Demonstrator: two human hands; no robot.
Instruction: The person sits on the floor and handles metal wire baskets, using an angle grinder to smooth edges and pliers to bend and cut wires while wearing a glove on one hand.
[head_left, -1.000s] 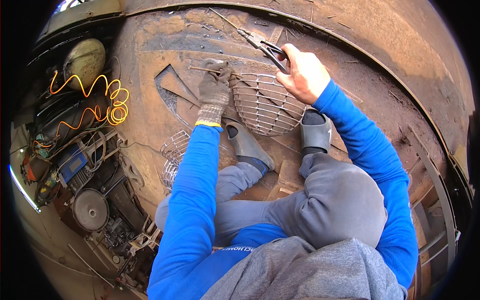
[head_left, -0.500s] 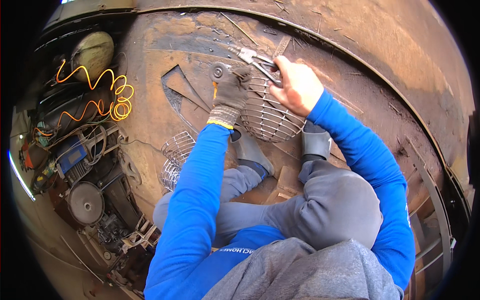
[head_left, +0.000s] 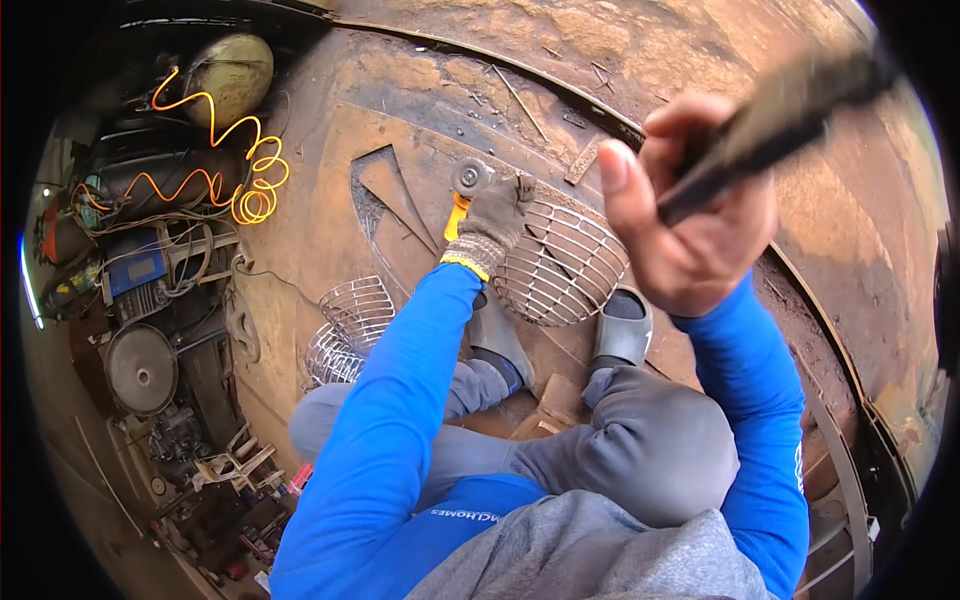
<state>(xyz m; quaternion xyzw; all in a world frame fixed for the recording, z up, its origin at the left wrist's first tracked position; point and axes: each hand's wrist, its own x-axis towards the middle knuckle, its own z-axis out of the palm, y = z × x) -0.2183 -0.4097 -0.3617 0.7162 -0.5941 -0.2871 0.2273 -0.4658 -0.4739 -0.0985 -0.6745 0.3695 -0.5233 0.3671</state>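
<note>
My left hand (head_left: pixel 492 218), in a grey knitted glove with a yellow cuff edge, is closed at the upper left edge of a round metal wire basket (head_left: pixel 565 268). The basket stands between my feet. An angle grinder (head_left: pixel 457 215) with a yellow body and a round head shows just left of the glove, partly covered by it. My bare right hand (head_left: pixel 700 210) is raised close to the camera at the right, apart from the basket. Its fingers curl around a dark, elongated thing (head_left: pixel 790 130), too blurred to name.
More wire baskets (head_left: pixel 350 325) stand left of my left forearm. A metal plate (head_left: pixel 395 190) with a cut-out lies ahead. At the left are an orange coiled hose (head_left: pixel 260 185), a rounded tank (head_left: pixel 232 75), a blue machine (head_left: pixel 135 265) and a round disc-like part (head_left: pixel 142 370).
My right hand has risen from beside the basket toward the camera, to the right. The silver pliers-like tool it held is no longer recognisable. My left hand stays at the basket; the view has shifted slightly.
</note>
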